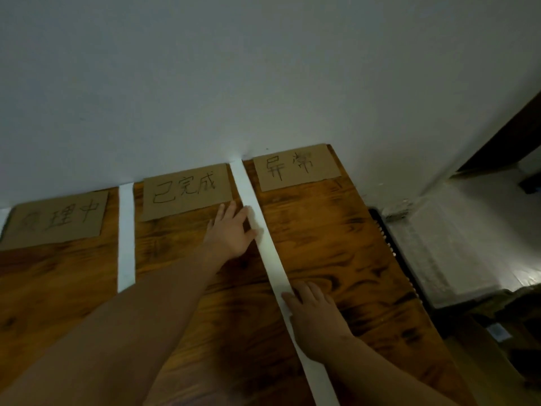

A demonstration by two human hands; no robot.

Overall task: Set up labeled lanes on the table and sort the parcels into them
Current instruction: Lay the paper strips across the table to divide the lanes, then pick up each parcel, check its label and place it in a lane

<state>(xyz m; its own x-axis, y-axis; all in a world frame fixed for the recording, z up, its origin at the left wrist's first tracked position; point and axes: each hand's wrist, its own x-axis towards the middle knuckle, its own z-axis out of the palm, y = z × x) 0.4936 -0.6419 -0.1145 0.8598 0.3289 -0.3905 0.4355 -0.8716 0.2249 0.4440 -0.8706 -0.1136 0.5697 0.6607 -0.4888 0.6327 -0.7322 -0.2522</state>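
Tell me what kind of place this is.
Probably a makeshift sorting station in a plain room: a wooden table against a bare wall, handwritten cardboard labels, white strips marking lanes.

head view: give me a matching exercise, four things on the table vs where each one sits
Things:
1. left hand
2. right hand
3. short white strip
4. rightmost cardboard label

Places:
a. right of the long white strip, up by the wall
b. between the left label and the middle label
c. touching the long white strip just below the middle label
d. on the long white strip, nearer the person

Pairs: 1-c, 2-d, 3-b, 4-a
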